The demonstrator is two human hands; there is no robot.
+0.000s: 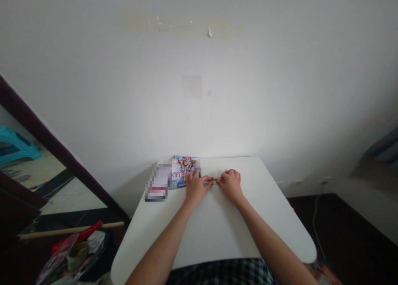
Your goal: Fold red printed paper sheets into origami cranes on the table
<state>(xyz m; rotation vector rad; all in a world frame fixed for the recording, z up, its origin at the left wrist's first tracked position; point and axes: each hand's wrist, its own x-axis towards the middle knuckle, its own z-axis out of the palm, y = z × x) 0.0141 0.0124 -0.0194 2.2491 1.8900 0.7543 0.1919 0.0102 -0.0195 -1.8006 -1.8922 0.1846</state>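
Note:
Over the far part of a white table point(214, 222), my left hand point(196, 184) and my right hand point(231, 183) meet at the fingertips. Between them is a small, thin, brownish piece point(214, 180), pinched from both sides; its kind is too small to make out. The back of my left hand overlaps the lower right corner of a colourful printed leaflet or booklet point(183, 169) in blue, red and white. Both hands are closed at the thumb and index finger, and the other fingers are partly curled.
Left of the leaflet lies a blurred-out, phone-like flat object point(158, 183). A white wall point(264, 90) rises right behind the table. On the floor at the left are a bag of odds and ends point(77, 252) and a wooden stick point(112, 225). A cable point(315, 218) hangs at the right.

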